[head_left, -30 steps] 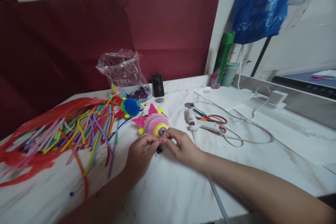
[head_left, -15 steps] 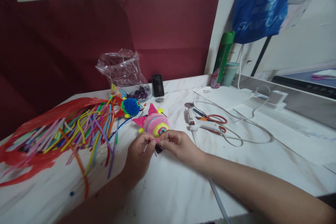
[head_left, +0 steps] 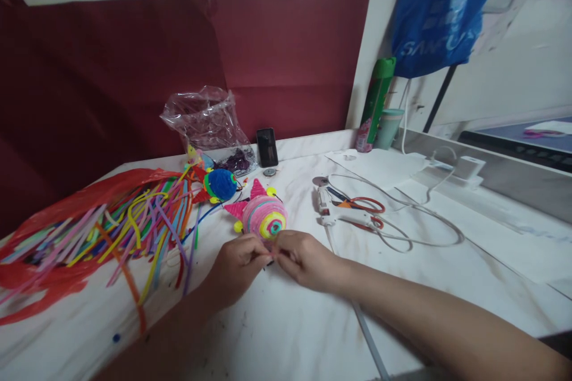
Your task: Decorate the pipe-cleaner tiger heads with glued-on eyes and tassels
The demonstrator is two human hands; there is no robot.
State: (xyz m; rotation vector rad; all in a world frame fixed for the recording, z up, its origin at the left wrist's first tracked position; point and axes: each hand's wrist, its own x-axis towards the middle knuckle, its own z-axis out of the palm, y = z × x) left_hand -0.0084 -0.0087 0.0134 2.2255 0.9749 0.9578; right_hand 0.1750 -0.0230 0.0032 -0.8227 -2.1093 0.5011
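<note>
My left hand [head_left: 241, 265] and my right hand [head_left: 304, 259] meet at the middle of the table, fingertips pinched together. Between them is a small pink piece [head_left: 271, 255], mostly covered by the fingers, so its kind is unclear. Just behind the fingers sits a round pink fish-like craft [head_left: 261, 212] with striped rings, a yellow and pink mouth and pink pointed fins. Farther back lies a similar blue one [head_left: 221, 184] with red fins. A dark bit shows under my fingertips.
Many coloured pipe cleaners [head_left: 147, 220] spill from a red plastic bag [head_left: 89, 190] at left. A white glue gun [head_left: 335, 211] with a looping cord and orange-handled scissors [head_left: 369, 202] lie at right. Behind are a clear bag [head_left: 205, 113], a phone [head_left: 267, 147], a green spray can [head_left: 376, 104] and a cup [head_left: 389, 128].
Both hands have come slightly lower and closer toward me, still pinching together. The small pink piece is now more covered by the fingers. The view has shifted a little.
</note>
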